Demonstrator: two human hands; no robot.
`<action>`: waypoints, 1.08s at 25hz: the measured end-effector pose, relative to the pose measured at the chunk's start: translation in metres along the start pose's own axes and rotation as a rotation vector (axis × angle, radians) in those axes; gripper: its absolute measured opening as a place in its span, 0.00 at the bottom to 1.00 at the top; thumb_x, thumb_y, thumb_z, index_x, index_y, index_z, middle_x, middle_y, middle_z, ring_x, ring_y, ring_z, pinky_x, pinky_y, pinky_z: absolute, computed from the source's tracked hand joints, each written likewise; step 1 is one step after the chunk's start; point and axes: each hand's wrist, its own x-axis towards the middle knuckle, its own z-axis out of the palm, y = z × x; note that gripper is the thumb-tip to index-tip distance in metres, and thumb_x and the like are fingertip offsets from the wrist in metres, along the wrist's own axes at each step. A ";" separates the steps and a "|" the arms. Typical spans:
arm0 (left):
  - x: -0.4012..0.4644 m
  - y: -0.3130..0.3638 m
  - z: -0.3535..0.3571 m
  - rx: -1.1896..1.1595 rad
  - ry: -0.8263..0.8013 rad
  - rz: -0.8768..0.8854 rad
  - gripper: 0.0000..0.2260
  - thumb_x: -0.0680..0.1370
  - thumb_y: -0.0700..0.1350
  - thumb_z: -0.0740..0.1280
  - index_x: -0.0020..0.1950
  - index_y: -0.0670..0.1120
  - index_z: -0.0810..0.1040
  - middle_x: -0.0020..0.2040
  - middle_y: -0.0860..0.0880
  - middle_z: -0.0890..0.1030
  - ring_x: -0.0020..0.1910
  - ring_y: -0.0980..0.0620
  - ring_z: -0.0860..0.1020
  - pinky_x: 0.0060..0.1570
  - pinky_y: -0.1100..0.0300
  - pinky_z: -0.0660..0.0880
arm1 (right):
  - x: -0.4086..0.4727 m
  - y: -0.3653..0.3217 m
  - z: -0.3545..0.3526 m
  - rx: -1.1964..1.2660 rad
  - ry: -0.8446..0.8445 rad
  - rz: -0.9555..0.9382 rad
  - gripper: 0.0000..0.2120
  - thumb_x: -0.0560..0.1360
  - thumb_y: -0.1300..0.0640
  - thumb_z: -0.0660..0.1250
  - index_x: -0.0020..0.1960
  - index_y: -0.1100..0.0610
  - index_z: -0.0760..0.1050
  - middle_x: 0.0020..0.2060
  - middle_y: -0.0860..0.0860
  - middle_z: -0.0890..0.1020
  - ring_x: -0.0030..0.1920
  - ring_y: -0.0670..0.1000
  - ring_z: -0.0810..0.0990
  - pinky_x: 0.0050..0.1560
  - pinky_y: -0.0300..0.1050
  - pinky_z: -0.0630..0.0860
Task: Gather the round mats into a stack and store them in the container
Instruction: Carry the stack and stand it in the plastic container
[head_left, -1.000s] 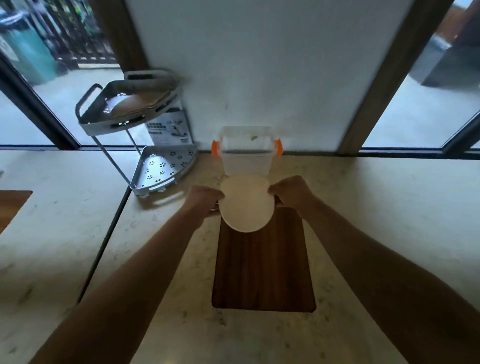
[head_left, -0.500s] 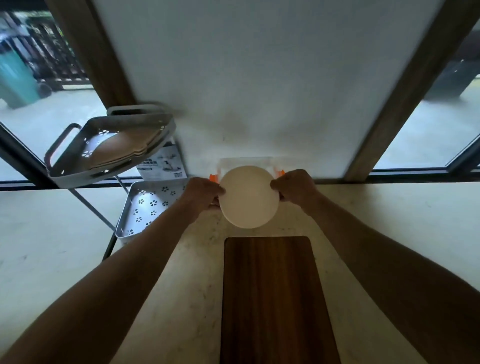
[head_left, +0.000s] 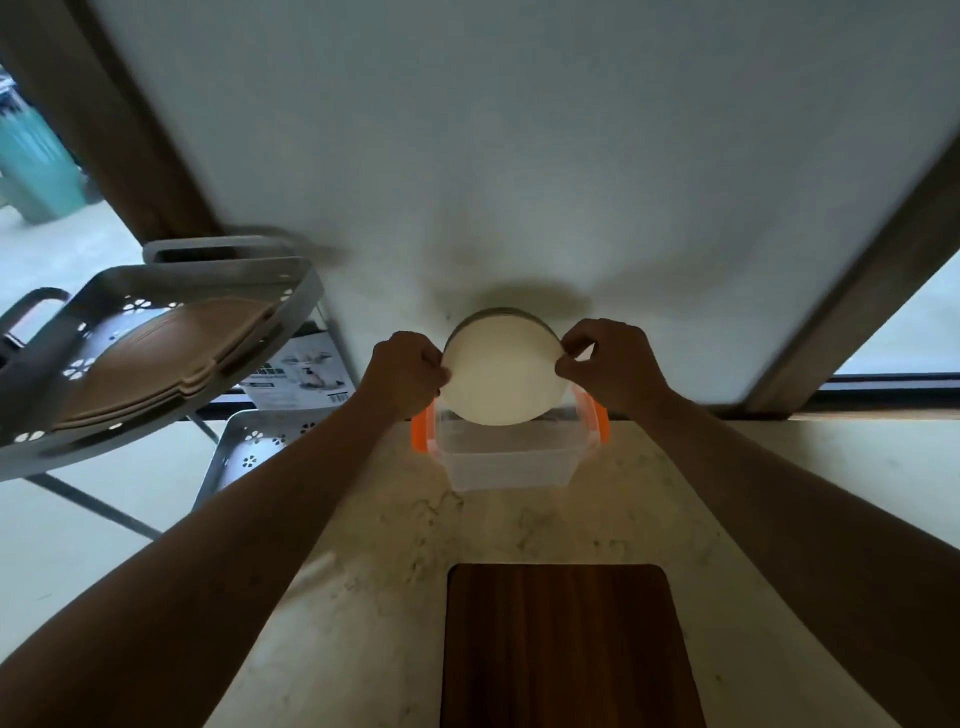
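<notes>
A stack of round mats (head_left: 498, 371), cream on the facing side with a darker edge showing behind its top, is held on edge, tilted, above the back of the clear container (head_left: 506, 462). My left hand (head_left: 405, 371) pinches the stack's left rim and my right hand (head_left: 608, 366) pinches its right rim. The container has orange side latches and stands lidless on the marble counter (head_left: 363, 597), against the white wall. The stack's lower edge overlaps the container's rear rim; whether it touches is unclear.
A dark wooden cutting board (head_left: 566, 644) lies on the counter in front of the container. To the left, off the counter, stands a grey two-tier rack (head_left: 171, 291) with brown boards on its upper shelf. A printed box (head_left: 298, 374) sits behind it. Windows flank the wall.
Both hands carried the mat stack forward and up from over the cutting board to above the container. The view has tilted up and closer to the wall.
</notes>
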 end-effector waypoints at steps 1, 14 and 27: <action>0.003 -0.005 0.006 0.058 0.028 0.043 0.04 0.72 0.41 0.74 0.43 0.42 0.82 0.39 0.46 0.84 0.32 0.53 0.81 0.38 0.60 0.79 | 0.002 0.007 0.007 -0.020 0.006 -0.009 0.07 0.66 0.55 0.75 0.44 0.52 0.82 0.39 0.49 0.80 0.40 0.47 0.76 0.42 0.39 0.70; 0.021 -0.039 0.064 0.201 0.127 0.039 0.06 0.73 0.46 0.73 0.50 0.49 0.83 0.46 0.48 0.71 0.50 0.44 0.76 0.54 0.46 0.74 | 0.012 0.054 0.064 -0.149 -0.016 0.115 0.12 0.67 0.53 0.75 0.49 0.54 0.82 0.46 0.55 0.77 0.49 0.56 0.76 0.48 0.49 0.75; 0.028 -0.043 0.084 0.214 0.172 -0.093 0.09 0.75 0.50 0.72 0.54 0.51 0.83 0.56 0.45 0.75 0.53 0.44 0.77 0.58 0.45 0.73 | 0.016 0.060 0.081 -0.225 0.028 0.189 0.10 0.72 0.52 0.73 0.52 0.54 0.84 0.55 0.57 0.77 0.54 0.58 0.76 0.54 0.50 0.75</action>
